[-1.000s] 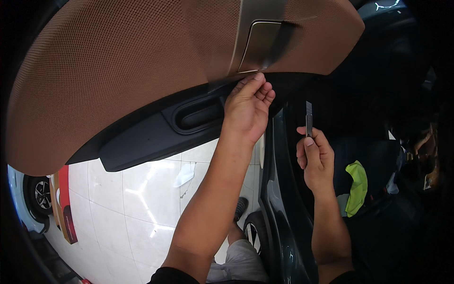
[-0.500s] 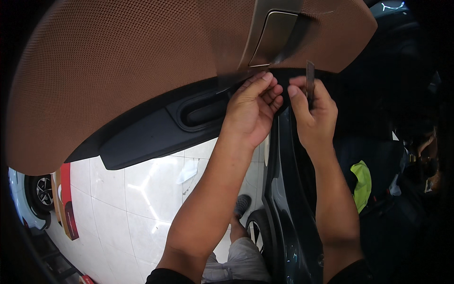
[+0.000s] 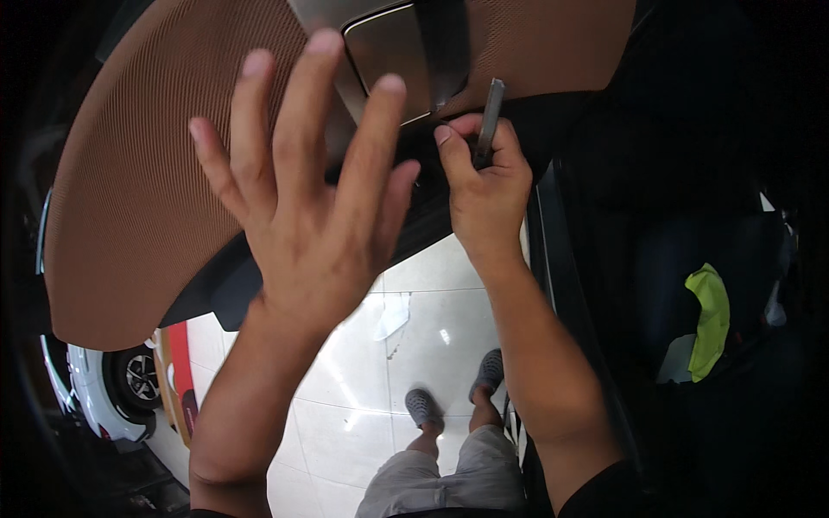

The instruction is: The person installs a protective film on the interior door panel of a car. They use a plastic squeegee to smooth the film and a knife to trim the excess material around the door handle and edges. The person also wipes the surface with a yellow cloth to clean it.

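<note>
My left hand (image 3: 306,220) is raised with fingers spread and empty, its fingertips over the brown perforated door panel (image 3: 142,198) and beside a metal plate (image 3: 389,60) in a silvery trim strip. My right hand (image 3: 484,194) grips a slim metal utility knife (image 3: 491,104), blade end upward, with thumb and forefinger close to the panel's lower edge just below the plate. A dark glossy band (image 3: 445,52) runs along the plate's right side. The black lower trim (image 3: 207,293) is largely hidden behind my left hand and arm.
Below are a tiled floor (image 3: 337,371) with a pale scrap (image 3: 393,315), and my feet in grey shoes. A dark car opening (image 3: 604,216) is on the right, with a yellow-green cloth (image 3: 706,319). A white car (image 3: 108,419) and red-and-brown boards (image 3: 181,371) are at left.
My left hand has left the panel's lower edge, moved left and spread, its back turned up. My right hand has risen with the knife toward that edge. The view has shifted.
</note>
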Available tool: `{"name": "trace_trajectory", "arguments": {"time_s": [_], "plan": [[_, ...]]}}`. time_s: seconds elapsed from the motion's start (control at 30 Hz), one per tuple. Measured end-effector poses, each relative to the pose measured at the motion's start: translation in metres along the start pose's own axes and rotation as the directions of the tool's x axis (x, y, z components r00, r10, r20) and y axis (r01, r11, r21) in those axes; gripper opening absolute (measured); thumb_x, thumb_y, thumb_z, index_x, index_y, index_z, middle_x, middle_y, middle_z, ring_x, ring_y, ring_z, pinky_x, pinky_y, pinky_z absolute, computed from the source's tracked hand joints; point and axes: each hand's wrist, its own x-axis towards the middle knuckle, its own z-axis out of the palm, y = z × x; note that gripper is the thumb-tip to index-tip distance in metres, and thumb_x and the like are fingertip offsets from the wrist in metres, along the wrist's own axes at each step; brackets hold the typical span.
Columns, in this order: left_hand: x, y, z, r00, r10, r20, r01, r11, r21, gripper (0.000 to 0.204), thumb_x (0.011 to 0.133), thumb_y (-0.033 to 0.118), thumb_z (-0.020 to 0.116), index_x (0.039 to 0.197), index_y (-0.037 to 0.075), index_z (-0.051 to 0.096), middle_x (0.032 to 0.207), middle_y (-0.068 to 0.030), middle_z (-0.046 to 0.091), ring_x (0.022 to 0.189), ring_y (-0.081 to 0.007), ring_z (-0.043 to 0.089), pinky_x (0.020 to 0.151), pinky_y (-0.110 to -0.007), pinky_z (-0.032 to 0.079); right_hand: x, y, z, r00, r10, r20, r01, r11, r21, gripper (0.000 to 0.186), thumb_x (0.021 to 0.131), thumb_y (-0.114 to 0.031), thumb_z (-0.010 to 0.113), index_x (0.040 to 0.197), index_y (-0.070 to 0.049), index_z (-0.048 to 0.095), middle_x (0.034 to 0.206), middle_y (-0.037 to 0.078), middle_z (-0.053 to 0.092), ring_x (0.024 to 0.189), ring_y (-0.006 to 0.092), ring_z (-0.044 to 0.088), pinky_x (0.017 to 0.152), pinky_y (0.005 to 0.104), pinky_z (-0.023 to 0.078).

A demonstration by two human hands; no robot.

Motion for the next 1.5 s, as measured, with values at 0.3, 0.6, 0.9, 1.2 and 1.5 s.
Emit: {"name": "trace_trajectory", "arguments": {"time_s": [0.3, 0.6, 0.9, 1.2, 1.5], "plan": [[0.016, 0.004, 0.052, 0.982, -0.049, -0.185, 0.065, 0.994, 0.084, 0.084, 0.074, 0.042, 0.083, 0.147, 0.027, 0.045, 0.157, -0.0108, 0.031, 0.149, -0.0377, 0.016, 0.117, -0.061, -0.001, -0.005, -0.014, 0.009, 0.992, 0.125, 0.000, -0.122, 0.969, 0.214, 0.010, 0.090, -0.009, 0.069, 0.096, -0.003, 0.065, 0.081, 0.002, 0.063, 0.073, 0.0083, 0.057, 0.067, 0.0243, 0.046], [0.017, 0.007, 0.064, 0.969, -0.032, -0.243, 0.068, 0.988, 0.141, 0.088, 0.072, 0.050, 0.081, 0.147, 0.024, 0.044, 0.156, -0.0149, 0.032, 0.148, -0.0429, 0.017, 0.116, -0.064, 0.002, -0.012, -0.011, 0.017, 0.950, 0.311, 0.020, -0.294, 0.877, 0.379, 0.011, 0.094, -0.013, 0.066, 0.093, -0.003, 0.063, 0.075, 0.000, 0.060, 0.070, 0.0078, 0.053, 0.066, 0.0255, 0.045], [0.016, 0.000, 0.063, 0.977, -0.002, -0.215, 0.045, 0.980, 0.196, 0.084, 0.076, 0.056, 0.075, 0.148, 0.025, 0.043, 0.156, -0.0162, 0.032, 0.147, -0.0444, 0.017, 0.115, -0.066, 0.004, -0.023, -0.006, 0.015, 0.941, 0.338, 0.009, -0.312, 0.857, 0.411, 0.010, 0.095, -0.012, 0.064, 0.094, -0.002, 0.060, 0.077, 0.002, 0.060, 0.070, 0.0078, 0.052, 0.063, 0.0258, 0.042], [0.013, 0.002, 0.051, 0.990, -0.021, -0.137, 0.040, 0.989, 0.141, 0.076, 0.082, 0.046, 0.077, 0.147, 0.023, 0.044, 0.156, -0.0157, 0.033, 0.147, -0.0409, 0.020, 0.116, -0.061, 0.009, -0.034, 0.004, 0.024, 0.947, 0.320, -0.028, -0.310, 0.933, 0.180, 0.007, 0.097, -0.009, 0.062, 0.092, -0.005, 0.060, 0.063, -0.007, 0.048, 0.052, -0.0006, 0.038, 0.046, 0.0197, 0.027], [-0.028, 0.000, 0.024, 0.950, 0.171, 0.262, -0.125, 0.975, -0.182, 0.050, 0.077, 0.012, 0.065, 0.128, 0.009, 0.065, 0.100, -0.0049, 0.057, 0.088, -0.0219, 0.054, 0.076, -0.035, 0.041, -0.056, -0.004, 0.030, 0.814, 0.574, 0.091, -0.570, 0.757, 0.319, 0.017, 0.096, -0.018, 0.062, 0.097, 0.000, 0.062, 0.075, 0.007, 0.062, 0.069, 0.0152, 0.057, 0.066, 0.0320, 0.046]]}}
